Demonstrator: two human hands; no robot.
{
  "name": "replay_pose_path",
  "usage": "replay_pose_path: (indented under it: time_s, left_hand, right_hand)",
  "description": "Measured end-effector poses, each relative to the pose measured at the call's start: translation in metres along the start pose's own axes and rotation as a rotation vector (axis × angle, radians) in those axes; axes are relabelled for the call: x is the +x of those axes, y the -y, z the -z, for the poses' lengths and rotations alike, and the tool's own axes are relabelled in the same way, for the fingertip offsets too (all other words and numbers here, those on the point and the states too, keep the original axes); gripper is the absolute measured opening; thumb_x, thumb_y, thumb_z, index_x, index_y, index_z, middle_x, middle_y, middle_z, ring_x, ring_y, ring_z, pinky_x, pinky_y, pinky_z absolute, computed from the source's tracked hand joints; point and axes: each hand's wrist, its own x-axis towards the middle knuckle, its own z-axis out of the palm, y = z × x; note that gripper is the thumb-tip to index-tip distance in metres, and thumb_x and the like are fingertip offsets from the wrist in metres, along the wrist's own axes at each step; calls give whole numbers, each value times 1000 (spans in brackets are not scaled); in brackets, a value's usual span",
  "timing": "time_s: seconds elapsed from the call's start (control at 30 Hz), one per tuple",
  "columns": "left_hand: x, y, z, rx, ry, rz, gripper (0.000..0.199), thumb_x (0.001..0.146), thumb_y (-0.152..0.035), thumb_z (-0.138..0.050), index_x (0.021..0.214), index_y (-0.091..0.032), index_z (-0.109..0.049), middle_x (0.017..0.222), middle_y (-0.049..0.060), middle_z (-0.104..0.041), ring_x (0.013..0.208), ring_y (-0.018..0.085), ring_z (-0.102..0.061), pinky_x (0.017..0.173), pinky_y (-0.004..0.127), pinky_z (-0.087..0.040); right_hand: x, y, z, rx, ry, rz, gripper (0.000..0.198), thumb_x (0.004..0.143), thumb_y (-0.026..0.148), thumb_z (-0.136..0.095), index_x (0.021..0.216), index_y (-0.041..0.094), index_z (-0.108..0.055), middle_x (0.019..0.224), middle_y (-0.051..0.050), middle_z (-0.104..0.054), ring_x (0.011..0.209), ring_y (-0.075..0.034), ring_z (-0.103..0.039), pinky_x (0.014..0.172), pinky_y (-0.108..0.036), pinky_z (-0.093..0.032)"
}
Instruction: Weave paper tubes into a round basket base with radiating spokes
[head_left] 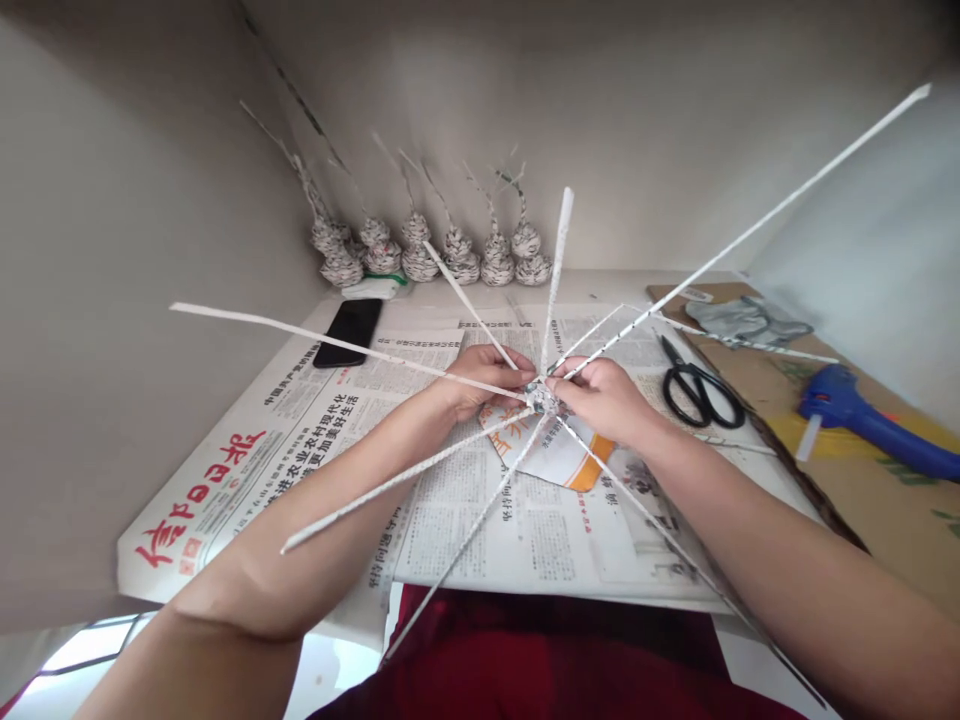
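Between my two hands is a small woven paper piece [541, 398], from which several long rolled paper strips [480, 532] spread out like spokes. My left hand [491, 380] pinches the left side of the weave, thumb on top. On the other side my right hand [596, 390] is closed at the edge of the weave, its fingertips on the paper strips there. One strip bends behind the right hand and runs off to the right. Under the weave lies an orange and white printed sheet [555, 455], partly covered by the hands and strips.
Newspaper [315, 450] covers the table. A black phone [349, 333] lies at the left. Several woven gourd shapes [457, 255] line the back wall. To the right are black-handled scissors [697, 393], cardboard [885, 400], a grey glove [746, 320] and a blue glue gun [870, 415].
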Motion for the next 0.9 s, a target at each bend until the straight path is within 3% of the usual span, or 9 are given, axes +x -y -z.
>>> replay_pose_path:
  time_s: [0.17, 0.5, 0.7, 0.9]
  left_hand:
    - [-3, 0, -6, -32, 2, 19, 13, 69, -9, -73, 79, -11, -64, 63, 1, -59, 53, 8, -56, 53, 23, -50]
    - [1, 9, -10, 119, -71, -119, 13, 67, -18, -75, 66, -11, -65, 47, -1, -54, 38, 4, -42, 38, 19, -32]
    - [2, 15, -10, 26, -15, -126, 19, 67, -20, -78, 73, -13, -62, 50, -3, -54, 36, 2, -39, 36, 17, -28]
    - [1, 15, -14, -15, -76, -171, 24, 68, -16, -76, 67, -15, -53, 48, -6, -49, 35, 3, -41, 34, 16, -28]
  right_hand:
    - [-3, 3, 0, -87, -70, 10, 14, 74, 31, -60, 69, 19, -64, 51, 3, -56, 46, -11, -47, 45, -23, -33]
    - [-5, 6, 5, -122, -2, 93, 13, 75, 29, -61, 70, 19, -67, 61, 1, -63, 55, -12, -52, 54, -24, -37]
    - [-4, 4, 7, -133, 36, 141, 14, 76, 28, -61, 71, 19, -69, 61, 0, -63, 59, -13, -54, 57, -25, -38]
    - [-5, 5, 6, -57, 62, 53, 14, 76, 32, -61, 77, 19, -65, 66, 1, -64, 60, -13, -56, 57, -25, -40]
